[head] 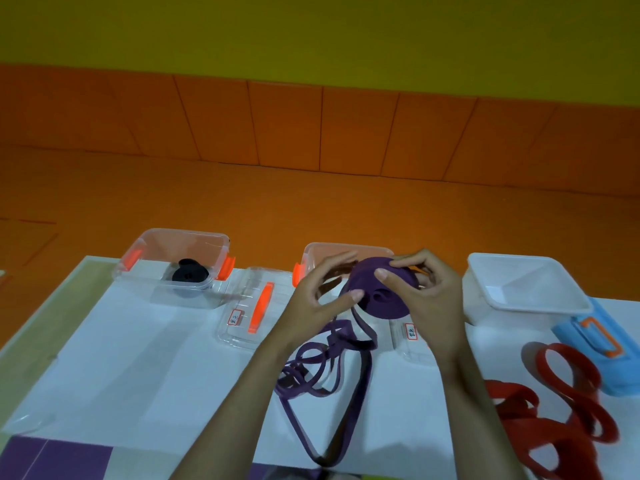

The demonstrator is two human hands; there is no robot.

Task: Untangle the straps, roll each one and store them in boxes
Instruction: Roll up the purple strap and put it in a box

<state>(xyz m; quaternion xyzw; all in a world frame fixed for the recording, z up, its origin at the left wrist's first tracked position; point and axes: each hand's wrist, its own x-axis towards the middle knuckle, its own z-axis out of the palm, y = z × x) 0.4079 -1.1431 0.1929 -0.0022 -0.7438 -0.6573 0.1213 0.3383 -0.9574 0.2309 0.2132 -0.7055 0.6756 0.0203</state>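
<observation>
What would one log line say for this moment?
purple strap: part rolled | left hand, right hand: hold it | black strap: rolled, in box | red strap: loose

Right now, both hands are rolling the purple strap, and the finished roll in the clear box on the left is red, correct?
No. The head view shows the finished roll in the clear box on the left is black, not red. The left hand and right hand do hold the partly rolled purple strap.

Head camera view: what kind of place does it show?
Probably a padded activity or exercise room, though I cannot be sure. The orange padded wall panels behind the white table suggest it, and so do the purple flat strap and the red flat straps, which look like exercise bands.
</observation>
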